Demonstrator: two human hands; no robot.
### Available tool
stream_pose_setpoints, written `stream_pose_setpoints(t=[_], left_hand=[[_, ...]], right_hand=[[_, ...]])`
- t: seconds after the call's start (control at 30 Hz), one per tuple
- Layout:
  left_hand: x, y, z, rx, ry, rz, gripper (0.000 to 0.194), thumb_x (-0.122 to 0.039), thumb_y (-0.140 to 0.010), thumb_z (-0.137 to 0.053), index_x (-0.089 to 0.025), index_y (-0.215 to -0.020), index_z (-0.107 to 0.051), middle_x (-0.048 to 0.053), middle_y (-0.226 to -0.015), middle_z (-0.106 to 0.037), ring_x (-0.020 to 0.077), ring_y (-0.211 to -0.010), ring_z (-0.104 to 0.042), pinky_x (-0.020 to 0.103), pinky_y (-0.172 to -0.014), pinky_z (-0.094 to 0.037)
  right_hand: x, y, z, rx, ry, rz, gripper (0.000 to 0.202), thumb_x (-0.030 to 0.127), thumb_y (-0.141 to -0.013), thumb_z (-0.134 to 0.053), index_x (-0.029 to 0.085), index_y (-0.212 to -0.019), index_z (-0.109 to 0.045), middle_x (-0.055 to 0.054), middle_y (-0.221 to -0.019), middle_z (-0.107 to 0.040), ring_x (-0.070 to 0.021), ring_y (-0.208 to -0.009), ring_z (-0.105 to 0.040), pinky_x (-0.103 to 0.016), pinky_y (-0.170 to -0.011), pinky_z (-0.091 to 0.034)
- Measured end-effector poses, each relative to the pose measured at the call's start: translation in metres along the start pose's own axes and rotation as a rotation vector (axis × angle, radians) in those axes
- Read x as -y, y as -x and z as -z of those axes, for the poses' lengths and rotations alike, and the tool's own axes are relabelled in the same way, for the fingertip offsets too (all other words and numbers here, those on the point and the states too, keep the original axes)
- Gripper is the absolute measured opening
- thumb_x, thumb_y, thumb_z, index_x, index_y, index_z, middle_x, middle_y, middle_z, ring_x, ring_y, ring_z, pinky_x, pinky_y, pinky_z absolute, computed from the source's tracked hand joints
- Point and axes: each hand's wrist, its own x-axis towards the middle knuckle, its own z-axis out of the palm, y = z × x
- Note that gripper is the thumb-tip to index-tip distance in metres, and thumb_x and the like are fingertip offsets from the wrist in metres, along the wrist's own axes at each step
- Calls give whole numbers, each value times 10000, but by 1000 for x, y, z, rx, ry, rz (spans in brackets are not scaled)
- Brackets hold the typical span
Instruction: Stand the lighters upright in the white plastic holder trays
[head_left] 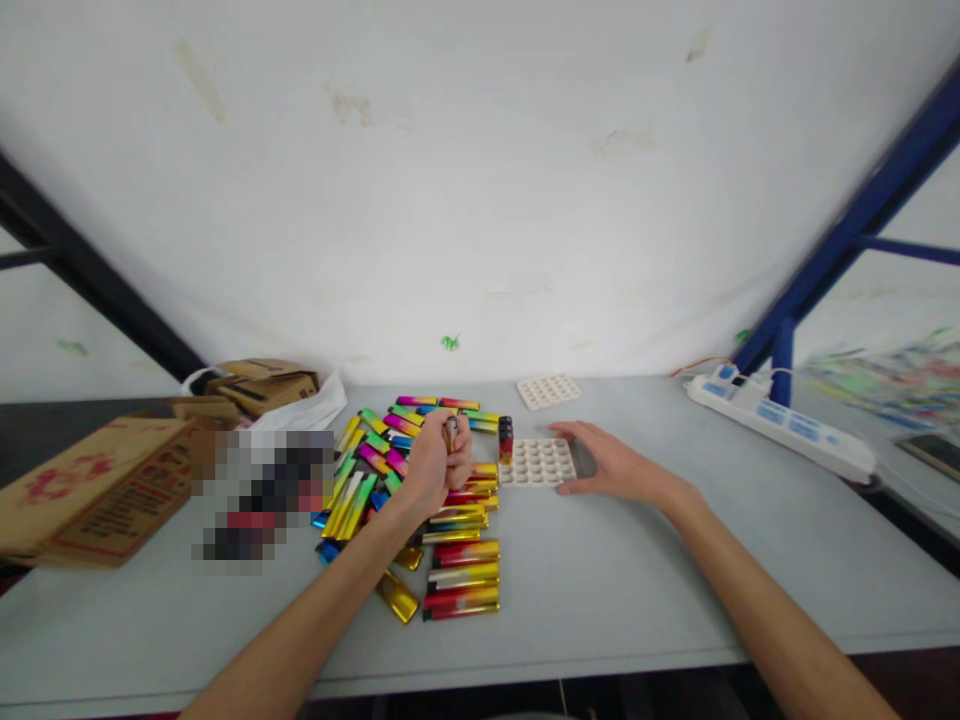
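Closed around a lighter (451, 432), my left hand (441, 462) is above a spread of shiny multicoloured lighters (352, 505). The lower part of that lighter is hidden by my fingers. A cream tray (536, 463) with a grid of round holes lies to the right of the pile. Several red lighters (506, 443) with black tops stand upright along the tray's left end. My right hand (604, 462) grips the tray's right end, thumb at the near edge and fingers at the far edge. More lighters (463, 578) lie in a rough column nearer the front.
A second cream tray (548, 391) lies near the wall. At left are a cardboard box (97, 490), smaller cartons (266, 385) and a white plastic bag (319, 405). A white power strip (780, 425) runs along the right side, beside a blue metal post (782, 360).
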Motion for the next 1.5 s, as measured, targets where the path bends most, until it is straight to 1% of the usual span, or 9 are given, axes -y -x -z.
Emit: stream_pose_setpoints(t=[0.33,0.63,0.8,0.87,0.97,1.03,1.2,1.4,1.5], left_hand=[[3,2,-5,-49,-59,52,378,-318,-869,-363,-203,-510,-388,-72,-405,-225,60,-296,-145,162,-299,-125],[9,-3,-1,45,-133,-25,425,-617,-884,-471,-222,-730,-445,-100,-426,-322,53,-310,-159,153,-312,-133],[14,1,1,150,-313,-211,240,-437,-904,-557,-232,-877,-435,-76,-650,-536,48,-355,-351,155,-344,-245],[14,3,2,211,-451,-310,193,-400,-947,-549,-220,-923,-484,-50,-733,-586,63,-441,-483,181,-416,-385],[14,3,3,229,-672,-464,212,-401,-945,-600,-191,-971,-604,28,-902,-656,131,-747,-654,254,-669,-557],[15,0,6,205,-820,-555,222,-392,-919,-651,-183,-993,-671,69,-1025,-679,169,-891,-668,294,-783,-572],[15,-6,13,225,-1145,-751,184,-333,-933,-658,-204,-1035,-739,67,-1048,-749,197,-966,-687,348,-944,-529],[8,-6,15,312,-1256,-702,188,-340,-936,-647,-219,-1030,-756,72,-1092,-772,233,-1038,-697,359,-973,-508],[10,-6,14,286,-1235,-650,192,-367,-930,-646,-235,-1006,-763,68,-1072,-781,240,-1017,-706,356,-973,-504]], right_hand=[[3,-1,0,-12,-7,-20,836,471,-755,-834,237,-1465,-459,-152,-1435,-547,-349,-1323,-521,-556,-1129,-409],[1,0,1,-2,-11,2,835,486,-776,-822,244,-1480,-443,-140,-1431,-547,-332,-1317,-519,-537,-1130,-408],[0,0,0,-1,-6,10,829,475,-781,-820,253,-1484,-443,-134,-1420,-549,-328,-1303,-524,-533,-1119,-418],[2,-1,0,-7,-3,3,829,471,-777,-825,248,-1480,-448,-140,-1421,-547,-331,-1298,-527,-537,-1118,-417],[5,-1,1,-6,-7,-4,834,465,-763,-838,239,-1472,-459,-145,-1401,-560,-333,-1282,-537,-534,-1104,-429],[6,-2,1,-4,-9,-3,830,459,-760,-841,238,-1466,-466,-143,-1383,-571,-334,-1273,-541,-531,-1092,-438],[6,-2,2,8,3,-2,834,466,-770,-832,225,-1474,-454,-150,-1387,-564,-330,-1279,-533,-522,-1099,-429],[3,-1,1,8,-4,6,807,472,-782,-818,240,-1466,-459,-139,-1381,-568,-328,-1278,-530,-523,-1093,-433],[2,-1,1,11,-9,8,815,475,-782,-817,250,-1474,-450,-134,-1392,-561,-330,-1286,-525,-528,-1100,-428]])
